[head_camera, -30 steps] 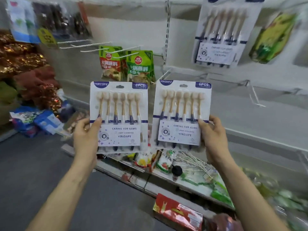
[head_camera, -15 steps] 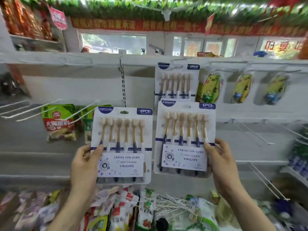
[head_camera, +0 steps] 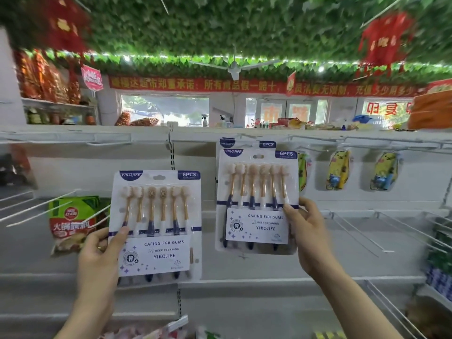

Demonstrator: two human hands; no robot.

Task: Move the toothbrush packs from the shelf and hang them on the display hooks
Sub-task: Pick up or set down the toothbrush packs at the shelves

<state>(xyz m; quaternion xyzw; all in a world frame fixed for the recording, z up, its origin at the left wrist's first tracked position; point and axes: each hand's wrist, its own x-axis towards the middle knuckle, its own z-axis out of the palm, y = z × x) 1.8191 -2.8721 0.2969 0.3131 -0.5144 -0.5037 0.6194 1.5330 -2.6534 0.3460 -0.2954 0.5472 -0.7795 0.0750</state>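
I hold two white six-piece toothbrush packs upright in front of the shelf wall. My left hand [head_camera: 101,250] grips the left pack [head_camera: 156,226] by its lower left edge. My right hand [head_camera: 307,231] pinches the right pack [head_camera: 256,199] at its right edge, raised higher. The right pack's hang hole sits just below the top rail, and it covers most of a third pack [head_camera: 244,143] hanging behind it, of which only the top strip shows. The hook there is hidden by the packs.
Yellow cartoon toothbrush packs [head_camera: 338,170] hang along the rail to the right. Bare white wire hooks [head_camera: 362,233] jut out lower right, others [head_camera: 39,206] at left beside green-and-red sauce packets [head_camera: 71,221]. Mixed goods lie on the bottom shelf.
Both packs have risen, the right one higher and now in front of the hanging pack. The view has tilted up from the lower shelf to the ceiling.
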